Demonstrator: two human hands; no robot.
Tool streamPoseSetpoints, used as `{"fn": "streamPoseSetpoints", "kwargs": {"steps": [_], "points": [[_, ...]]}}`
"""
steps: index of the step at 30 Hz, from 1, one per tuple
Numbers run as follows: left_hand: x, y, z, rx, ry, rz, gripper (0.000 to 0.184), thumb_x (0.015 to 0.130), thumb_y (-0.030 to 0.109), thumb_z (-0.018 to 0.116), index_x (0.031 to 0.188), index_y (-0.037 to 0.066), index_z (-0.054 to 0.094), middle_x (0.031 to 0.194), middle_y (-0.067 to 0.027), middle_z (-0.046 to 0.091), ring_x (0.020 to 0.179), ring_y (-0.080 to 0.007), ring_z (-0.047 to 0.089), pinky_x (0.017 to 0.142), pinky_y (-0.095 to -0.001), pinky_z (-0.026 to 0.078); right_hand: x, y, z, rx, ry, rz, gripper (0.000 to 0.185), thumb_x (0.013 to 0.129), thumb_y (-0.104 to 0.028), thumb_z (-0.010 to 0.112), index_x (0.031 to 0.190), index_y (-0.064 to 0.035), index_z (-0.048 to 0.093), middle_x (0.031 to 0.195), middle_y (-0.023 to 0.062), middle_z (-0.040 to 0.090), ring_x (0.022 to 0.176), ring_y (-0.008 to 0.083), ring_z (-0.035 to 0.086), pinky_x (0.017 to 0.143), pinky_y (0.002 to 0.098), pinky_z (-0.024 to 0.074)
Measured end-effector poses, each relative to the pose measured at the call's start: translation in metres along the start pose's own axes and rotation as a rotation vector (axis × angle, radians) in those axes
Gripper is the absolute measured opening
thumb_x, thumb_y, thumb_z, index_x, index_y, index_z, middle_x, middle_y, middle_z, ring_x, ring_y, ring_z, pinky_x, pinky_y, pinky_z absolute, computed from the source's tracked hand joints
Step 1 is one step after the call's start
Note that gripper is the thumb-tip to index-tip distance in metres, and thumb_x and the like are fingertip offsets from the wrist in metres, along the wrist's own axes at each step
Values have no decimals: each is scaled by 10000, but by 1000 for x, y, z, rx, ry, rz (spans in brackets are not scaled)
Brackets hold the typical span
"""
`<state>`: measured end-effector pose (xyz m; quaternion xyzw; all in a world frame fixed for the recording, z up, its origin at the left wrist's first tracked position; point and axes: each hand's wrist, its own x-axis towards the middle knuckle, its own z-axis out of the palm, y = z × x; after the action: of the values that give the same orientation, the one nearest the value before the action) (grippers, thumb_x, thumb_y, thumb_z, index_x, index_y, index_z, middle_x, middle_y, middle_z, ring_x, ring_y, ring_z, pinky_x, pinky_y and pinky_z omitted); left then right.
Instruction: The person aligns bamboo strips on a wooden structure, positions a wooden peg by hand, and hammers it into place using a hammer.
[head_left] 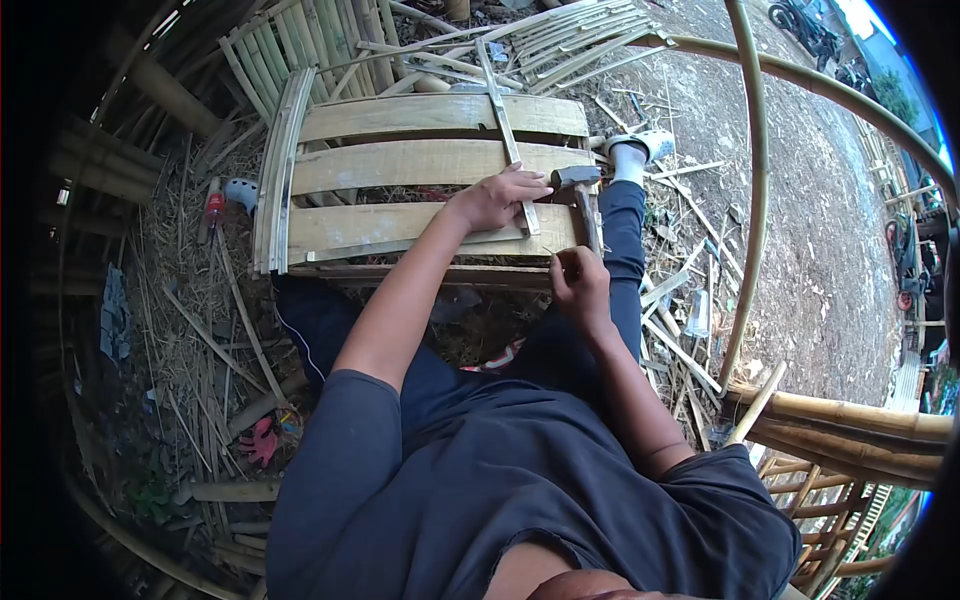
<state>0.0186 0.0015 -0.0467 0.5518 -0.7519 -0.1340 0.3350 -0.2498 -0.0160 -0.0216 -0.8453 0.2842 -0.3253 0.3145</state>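
Observation:
A low wooden slatted table [400, 168] stands in front of me. A narrow bamboo strip [492, 92] lies across its slats, running from the far edge towards me. My left hand [495, 200] rests over the near part of this strip, fingers stretched out to the right. By the strip's near end is my right hand [580, 285], its thumb and fingers pinched together; whatever is between them is too small to make out. A hammer [577, 177] lies on the table's right edge, its handle pointing down towards my right hand. Another strip [400, 246] lies along the nearest slat.
Bundled bamboo strips [283, 170] line the table's left end. Bamboo panels [585, 40] lie beyond it. A curved bamboo pole [752, 200] rises on the right. Offcuts litter the ground, with a red bottle [214, 205] and a pink glove [260, 441] at left.

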Motion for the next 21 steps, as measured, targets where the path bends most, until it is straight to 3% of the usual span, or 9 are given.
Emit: {"fn": "streamPoseSetpoints", "kwargs": {"steps": [4, 6, 9, 12, 15, 16, 19, 21], "points": [[8, 1, -8, -102, -90, -117, 620, 815, -40, 729, 1400, 161, 687, 1510, -109, 606, 1460, -314, 509, 1294, -501, 306, 1, -3, -9, 133, 18, 170, 129, 948, -100, 747, 944, 10, 679, 799, 133, 694, 689, 230, 683, 655, 358, 529], [10, 5, -11, -62, -129, -82, 602, 821, -34, 721, 1393, 153, 690, 1522, -131, 591, 1461, -334, 503, 1286, -461, 329, 5, -2, -9, 207, 38, 200, 125, 967, -107, 740, 960, 5, 683, 767, 96, 710, 671, 142, 674, 666, 323, 529], [10, 5, -17, -35, -118, -57, 549, 864, -25, 700, 1390, 132, 689, 1523, -145, 588, 1467, -343, 495, 1257, -427, 376, 13, -1, -18, 250, -102, 340, 113, 953, -77, 739, 997, 2, 671, 914, 124, 744, 771, 187, 703, 693, 332, 560], [-1, 9, -22, -95, 36, -160, 471, 886, 34, 734, 1350, 118, 710, 1473, -139, 622, 1427, -339, 531, 1228, -445, 398, 27, -12, -21, 217, -206, 41, 142, 916, -21, 730, 1031, 2, 650, 1199, 174, 734, 1073, 313, 720, 854, 400, 596], [-20, 36, -40, -217, 98, -407, 445, 852, 140, 819, 1290, 119, 739, 1385, -115, 662, 1359, -324, 573, 1198, -472, 405, 30, -10, -17, -7, -341, -201, 193, 872, 28, 713, 1045, 2, 634, 1432, 197, 634, 1370, 418, 564, 1046, 480, 543], [-30, 49, -47, -262, 91, -507, 451, 834, 179, 851, 1270, 121, 747, 1353, -105, 674, 1336, -317, 584, 1188, -480, 406, 29, -12, -14, 48, -336, -168, 197, 851, 40, 704, 1026, -5, 627, 1445, 232, 619, 1455, 447, 477, 1145, 508, 467], [-61, 70, -48, 94, -38, -403, 515, 764, 271, 914, 1237, 134, 761, 1286, -72, 684, 1301, -296, 590, 1150, -475, 424, 21, -11, -12, 52, -369, -185, 165, 860, 20, 710, 999, -13, 628, 1460, 233, 611, 1454, 420, 489, 1127, 476, 486], [-73, 63, -41, 104, -21, -333, 525, 731, 309, 933, 1200, 131, 779, 1276, -58, 683, 1299, -282, 584, 1132, -462, 435, 16, -7, -4, 47, -420, -162, 185, 841, 25, 707, 989, -7, 600, 1515, 250, 556, 1480, 440, 446, 1191, 497, 425]]}}
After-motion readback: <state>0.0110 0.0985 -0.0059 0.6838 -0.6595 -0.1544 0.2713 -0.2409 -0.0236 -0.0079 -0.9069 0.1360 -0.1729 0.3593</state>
